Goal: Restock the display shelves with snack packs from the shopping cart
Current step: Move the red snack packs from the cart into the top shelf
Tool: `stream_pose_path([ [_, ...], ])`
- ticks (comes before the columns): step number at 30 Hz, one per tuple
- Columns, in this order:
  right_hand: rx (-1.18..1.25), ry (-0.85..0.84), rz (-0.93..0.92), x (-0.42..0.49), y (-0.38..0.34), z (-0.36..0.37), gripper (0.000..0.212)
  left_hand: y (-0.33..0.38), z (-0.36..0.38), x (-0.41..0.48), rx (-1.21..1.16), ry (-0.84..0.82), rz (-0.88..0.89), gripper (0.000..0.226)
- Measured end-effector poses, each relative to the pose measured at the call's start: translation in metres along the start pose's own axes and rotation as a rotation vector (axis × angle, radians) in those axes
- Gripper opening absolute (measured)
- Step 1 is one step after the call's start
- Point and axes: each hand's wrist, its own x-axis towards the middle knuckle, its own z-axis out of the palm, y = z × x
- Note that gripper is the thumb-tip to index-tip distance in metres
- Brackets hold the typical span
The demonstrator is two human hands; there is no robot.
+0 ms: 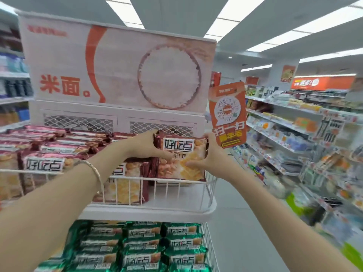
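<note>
I hold a dark red snack pack [181,154] upright above the right end of the upper white wire shelf [176,195]. My left hand [146,146] grips its left edge, thumb across the front. My right hand [208,156] grips its right edge, fingers curled round the side and thumb on the front. Under the pack the shelf floor is bare. More red snack packs [64,152] fill the shelf to the left, and one stands just left of the held pack. The shopping cart is out of view.
Green snack packs [141,246] fill the lower shelf. A large rice poster [117,67] stands behind the upper shelf. An orange QR sign [227,114] hangs right of my hands. An aisle and stocked shelves [294,134] run along the right.
</note>
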Motion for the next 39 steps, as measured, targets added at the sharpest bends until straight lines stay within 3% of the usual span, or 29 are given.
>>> stream_pose_path([
  [2, -0.107, -0.124, 0.011, 0.000, 0.006, 0.001, 0.076, -0.001, 0.000, -0.001, 0.149, -0.104, -0.069, 0.124],
  [3, -0.178, -0.230, 0.026, 0.000, 0.008, 0.002, 0.073, -0.001, 0.000, -0.001, 0.218, -0.176, -0.080, 0.134],
  [5, -0.220, -0.324, 0.033, -0.002, 0.008, 0.007, 0.064, -0.001, 0.001, -0.004, 0.191, -0.249, -0.045, 0.125],
  [8, -0.250, -0.140, -0.087, -0.001, 0.009, 0.019, 0.067, -0.001, 0.005, -0.005, 0.053, -0.138, 0.035, 0.086],
  [11, -0.388, -0.175, -0.179, 0.001, 0.005, 0.032, 0.056, -0.007, 0.012, 0.000, 0.380, -0.233, -0.048, 0.069],
  [14, -0.438, -0.218, -0.165, 0.000, 0.005, 0.034, 0.055, -0.014, 0.014, 0.000, 0.454, -0.244, -0.063, 0.071],
  [20, -0.547, -0.186, -0.232, -0.005, 0.008, 0.035, 0.056, -0.025, 0.017, -0.013, 0.562, -0.107, 0.022, 0.110],
  [23, -0.515, -0.199, -0.224, -0.007, 0.005, 0.035, 0.055, -0.031, 0.023, -0.012, 0.619, -0.051, 0.049, 0.082],
  [28, -0.682, -0.130, -0.226, -0.013, -0.004, 0.035, 0.053, -0.031, 0.024, -0.026, 0.562, 0.093, 0.102, 0.076],
  [32, -0.729, 0.069, -0.339, -0.030, -0.027, 0.057, 0.065, -0.052, 0.014, -0.069, 0.568, 0.238, 0.167, 0.069],
  [35, -0.633, 0.159, -0.511, -0.047, -0.060, 0.099, 0.051, -0.095, -0.003, -0.119, 0.581, 0.306, 0.109, 0.069],
  [39, -0.558, 0.084, -0.621, -0.068, -0.121, 0.180, 0.048, -0.175, -0.030, -0.205, 0.534, 0.396, -0.059, 0.070],
])
